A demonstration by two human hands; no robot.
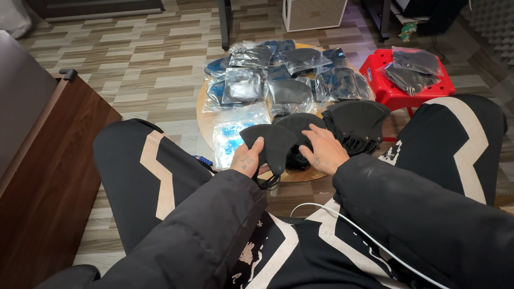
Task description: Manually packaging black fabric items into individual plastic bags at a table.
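My left hand [247,158] grips a black folded face mask [270,142] by its lower left edge, above the near rim of a round wooden table [202,119]. My right hand [323,150] rests with fingers spread on a pile of black masks [300,128] next to it. A taller stack of black masks [356,123] stands at the right of the table. Behind them lie several clear plastic bags holding dark masks [289,75], and an empty clear bag with blue print [233,134] lies at the left.
A red plastic stool [393,91] at the right carries two more bagged masks [415,67]. A dark wooden cabinet [43,176] stands at my left. My knees in black trousers flank the table. A white cable [342,219] runs across my lap. A white speaker box [313,13] sits behind.
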